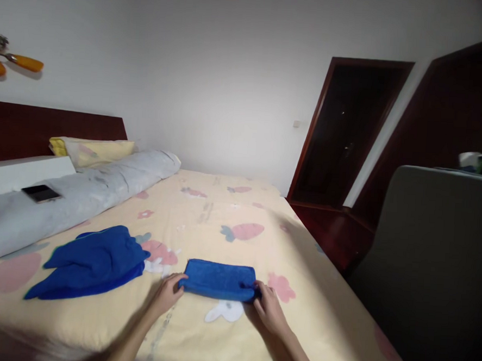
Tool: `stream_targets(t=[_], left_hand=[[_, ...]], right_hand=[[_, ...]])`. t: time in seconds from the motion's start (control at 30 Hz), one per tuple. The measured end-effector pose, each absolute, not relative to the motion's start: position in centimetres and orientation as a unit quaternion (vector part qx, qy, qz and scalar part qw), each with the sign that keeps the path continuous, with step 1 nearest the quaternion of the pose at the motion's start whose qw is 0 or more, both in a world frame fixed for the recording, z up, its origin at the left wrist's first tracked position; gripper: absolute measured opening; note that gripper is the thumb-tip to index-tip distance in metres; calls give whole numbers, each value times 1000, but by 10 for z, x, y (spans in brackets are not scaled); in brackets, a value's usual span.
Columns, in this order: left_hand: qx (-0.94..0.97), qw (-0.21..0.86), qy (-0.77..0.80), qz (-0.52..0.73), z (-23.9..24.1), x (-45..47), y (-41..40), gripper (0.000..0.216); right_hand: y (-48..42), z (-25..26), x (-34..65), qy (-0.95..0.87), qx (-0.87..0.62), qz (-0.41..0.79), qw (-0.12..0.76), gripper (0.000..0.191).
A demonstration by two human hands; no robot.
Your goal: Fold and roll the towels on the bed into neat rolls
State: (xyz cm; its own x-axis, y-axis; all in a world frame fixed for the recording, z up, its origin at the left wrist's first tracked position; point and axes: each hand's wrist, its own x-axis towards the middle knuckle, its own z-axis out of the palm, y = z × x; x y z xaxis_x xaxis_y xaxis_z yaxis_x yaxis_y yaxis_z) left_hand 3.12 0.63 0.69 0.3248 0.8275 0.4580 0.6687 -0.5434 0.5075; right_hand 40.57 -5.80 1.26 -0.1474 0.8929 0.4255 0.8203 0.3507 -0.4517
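No words, labels, brands, numbers or signs can be read anywhere in this view. The sheet [222, 212] carries only printed pictures of strawberries and flowers. The towel [218, 280] is plain blue, and the phone [41, 193] shows a dark screen.

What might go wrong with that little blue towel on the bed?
The left hand and right hand meet the folded blue towel only at its ends, so its middle might sag and the fold open if lifted. The loose blue cloth lies nearby to the left; a sweeping arm could drag it.
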Motion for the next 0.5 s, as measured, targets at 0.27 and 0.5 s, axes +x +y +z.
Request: stream_targets(t=[0.27, 0.5], left_hand=[[724, 66, 603, 329, -14, 50, 39, 42], [843, -62, 474, 246, -1, 110, 19, 71]], right_hand=[[-24, 6, 398, -685, -674, -16, 276, 33], [-19, 7, 347, -764, -585, -61, 264, 54]])
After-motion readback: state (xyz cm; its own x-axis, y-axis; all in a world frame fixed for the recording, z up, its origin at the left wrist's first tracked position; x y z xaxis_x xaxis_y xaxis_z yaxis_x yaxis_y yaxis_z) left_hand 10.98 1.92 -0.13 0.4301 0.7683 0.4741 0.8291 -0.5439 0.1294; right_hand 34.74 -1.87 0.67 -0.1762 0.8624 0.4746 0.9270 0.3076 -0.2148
